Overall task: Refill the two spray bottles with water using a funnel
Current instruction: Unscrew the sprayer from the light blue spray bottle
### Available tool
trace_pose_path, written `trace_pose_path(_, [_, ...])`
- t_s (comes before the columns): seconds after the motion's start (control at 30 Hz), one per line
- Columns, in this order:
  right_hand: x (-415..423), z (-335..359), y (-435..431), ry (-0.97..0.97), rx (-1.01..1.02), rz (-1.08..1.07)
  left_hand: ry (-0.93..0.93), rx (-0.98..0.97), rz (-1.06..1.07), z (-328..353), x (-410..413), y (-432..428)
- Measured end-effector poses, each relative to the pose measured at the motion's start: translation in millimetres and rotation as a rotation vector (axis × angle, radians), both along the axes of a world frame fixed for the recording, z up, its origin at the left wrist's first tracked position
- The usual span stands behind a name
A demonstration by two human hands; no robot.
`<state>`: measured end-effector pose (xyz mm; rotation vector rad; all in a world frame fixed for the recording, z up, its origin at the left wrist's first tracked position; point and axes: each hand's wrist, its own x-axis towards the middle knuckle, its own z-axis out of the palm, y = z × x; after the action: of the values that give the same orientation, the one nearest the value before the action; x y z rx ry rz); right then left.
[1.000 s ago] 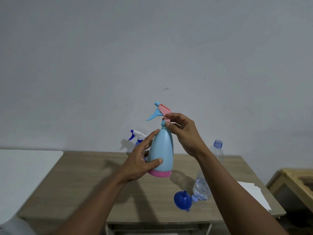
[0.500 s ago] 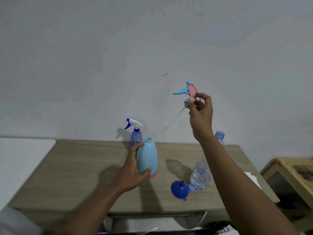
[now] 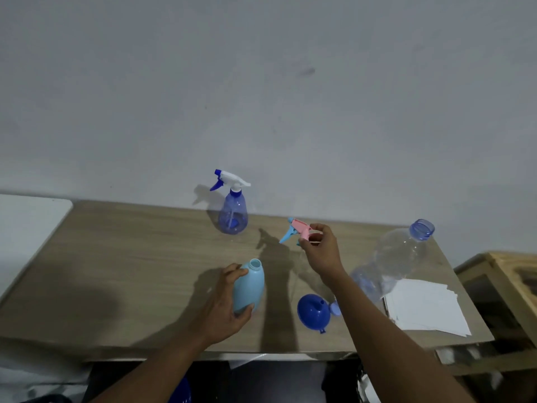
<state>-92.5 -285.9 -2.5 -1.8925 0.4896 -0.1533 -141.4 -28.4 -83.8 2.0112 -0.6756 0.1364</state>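
My left hand [image 3: 225, 309] grips the light blue spray bottle [image 3: 250, 286], which stands on the wooden table [image 3: 130, 271] with its neck uncapped. My right hand [image 3: 322, 251] pinches the pink and blue spray head [image 3: 299, 229], low over the table behind the bottle. A blue funnel [image 3: 313, 312] lies on the table under my right forearm. The clear water bottle [image 3: 398, 254] stands uncapped at the right with some water in its base. A transparent blue spray bottle [image 3: 233, 213] with a white trigger head stands at the back by the wall.
A small blue cap [image 3: 335, 309] lies beside the funnel. White paper sheets [image 3: 424, 306] rest at the table's right front corner. A wooden stool or crate [image 3: 505, 280] stands to the right, a white surface [image 3: 26, 222] to the left.
The spray head came off the light blue bottle. My right hand lifted it up to the right, then lowered it toward the table. My left hand set the bottle down.
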Motion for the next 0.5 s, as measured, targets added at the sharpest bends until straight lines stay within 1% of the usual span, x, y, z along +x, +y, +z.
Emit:
trace_pose_path(0.1, [16.6, -33.3, -1.2, 0.050, -0.018, 0.009, 0.008, -0.016, -0.013, -15.0, 6.0, 0.1])
trace_pose_path(0.2, [32.4, -54.0, -3.0, 0.093, -0.016, 0.010, -0.029, -0.021, -0.030, -24.6, 10.2, 2.3])
trace_pose_path(0.33, [51.3, -72.9, -4.4, 0.131, -0.031, -0.013, -0.067, -0.018, -0.068, -35.9, 14.7, 6.9])
trace_pose_path(0.5, [61.8, -84.3, -2.5, 0.187, -0.001, -0.063, -0.102, -0.029, -0.074, -40.9, 15.1, 12.0])
